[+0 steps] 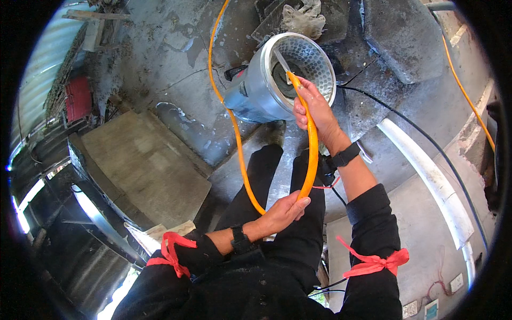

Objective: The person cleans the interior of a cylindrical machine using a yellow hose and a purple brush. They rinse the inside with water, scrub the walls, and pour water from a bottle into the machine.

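Observation:
My right hand [316, 106] grips a yellow-orange hose [312, 156] close to its outlet, over the mouth of a silvery metal drum [250, 94]. A pale streak that looks like water [281, 61] runs from the outlet towards the drum's inner wall. That wall [314, 56] is covered in round dimples or holes, and the drum leans with its mouth facing up towards me. Dark grey matter [290, 90] shows at its bottom, partly hidden by my right hand and the hose. Lower down, my left hand [282, 214] is closed around the same hose, above my lap.
The hose loops past the drum's left side. A black cable [412, 120] curves off to the right, beside a long white strip [432, 184]. Concrete slabs [400, 40] lie beyond the drum, with a dirty glove [306, 18]. A board-like slab [148, 168] is at left.

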The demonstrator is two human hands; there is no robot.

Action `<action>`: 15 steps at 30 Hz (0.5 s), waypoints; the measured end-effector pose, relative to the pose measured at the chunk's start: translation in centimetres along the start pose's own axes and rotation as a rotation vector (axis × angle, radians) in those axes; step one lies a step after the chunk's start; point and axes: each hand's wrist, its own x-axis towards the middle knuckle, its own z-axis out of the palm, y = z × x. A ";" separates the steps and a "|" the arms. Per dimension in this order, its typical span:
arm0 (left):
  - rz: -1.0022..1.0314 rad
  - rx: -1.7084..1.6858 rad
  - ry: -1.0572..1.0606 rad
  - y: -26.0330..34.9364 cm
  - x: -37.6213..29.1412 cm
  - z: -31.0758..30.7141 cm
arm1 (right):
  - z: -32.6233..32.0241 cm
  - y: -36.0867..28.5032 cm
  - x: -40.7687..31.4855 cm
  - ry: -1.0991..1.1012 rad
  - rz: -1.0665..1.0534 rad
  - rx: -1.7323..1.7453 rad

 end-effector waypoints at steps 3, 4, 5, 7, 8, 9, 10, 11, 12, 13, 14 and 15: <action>0.177 0.361 -0.022 0.4 1.1 -2.0 | -1.0 0.8 -0.4 0.009 -0.026 -0.035; 0.222 0.539 0.062 0.8 2.2 -2.7 | -1.5 0.9 -0.7 0.008 -0.028 -0.072; 0.358 0.650 0.139 1.3 3.1 -3.8 | -2.0 0.9 -0.9 0.021 -0.056 -0.113; 0.585 0.908 0.348 2.7 5.5 -5.6 | -2.9 0.7 -1.4 0.007 -0.034 -0.175; 0.717 1.137 0.390 3.5 6.8 -6.5 | -3.2 0.6 -1.6 0.005 -0.025 -0.201; 0.717 1.311 0.412 4.2 8.0 -7.1 | -3.6 0.4 -1.7 0.000 -0.022 -0.230; 0.712 1.412 0.413 5.0 9.2 -7.4 | -3.8 0.2 -1.8 -0.005 -0.020 -0.240; 0.706 1.512 0.413 5.6 10.2 -7.7 | -3.9 0.1 -1.8 -0.013 -0.021 -0.254; 0.709 1.569 0.404 6.1 11.0 -7.9 | -4.1 -0.1 -1.8 -0.028 -0.013 -0.268; 0.712 1.628 0.396 6.5 11.7 -8.1 | -4.1 -0.2 -1.8 -0.027 -0.019 -0.282; 0.737 1.687 0.392 6.7 12.2 -8.3 | -4.1 -0.4 -1.9 -0.035 -0.016 -0.295; 0.667 1.711 0.361 6.6 12.4 -8.6 | -4.0 -0.6 -1.9 -0.042 -0.013 -0.308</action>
